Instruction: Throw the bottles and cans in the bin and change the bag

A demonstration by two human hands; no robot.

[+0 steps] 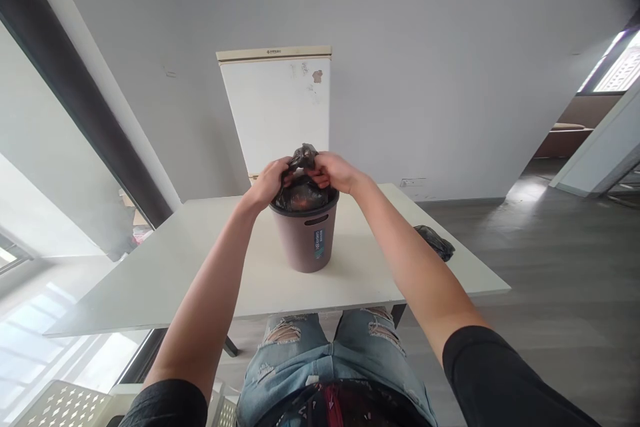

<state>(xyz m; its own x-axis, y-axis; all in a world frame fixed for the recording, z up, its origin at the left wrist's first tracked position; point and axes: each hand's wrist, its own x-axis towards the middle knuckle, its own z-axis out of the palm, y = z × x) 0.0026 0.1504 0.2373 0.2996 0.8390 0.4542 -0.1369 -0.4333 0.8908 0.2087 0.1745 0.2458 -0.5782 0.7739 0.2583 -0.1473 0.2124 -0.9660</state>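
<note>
A brownish-purple trash can (300, 240) with a dark rim and a blue label stands upright on the white table. Inside its mouth sits a black plastic garbage bag (303, 193), its gathered top pulled up above the rim. My left hand (273, 180) grips the bag's top from the left, fingers closed on the plastic. From the right, my right hand (335, 171) pinches the same gathered top, its fingers curled. What lies inside the bag is hidden.
The white table (200, 267) spans the area before me. A crumpled black plastic bag (435, 242) lies near its right edge. Behind the table stands a white refrigerator (280, 100) against the grey wall. A perforated beige chair (65, 403) is at the lower left.
</note>
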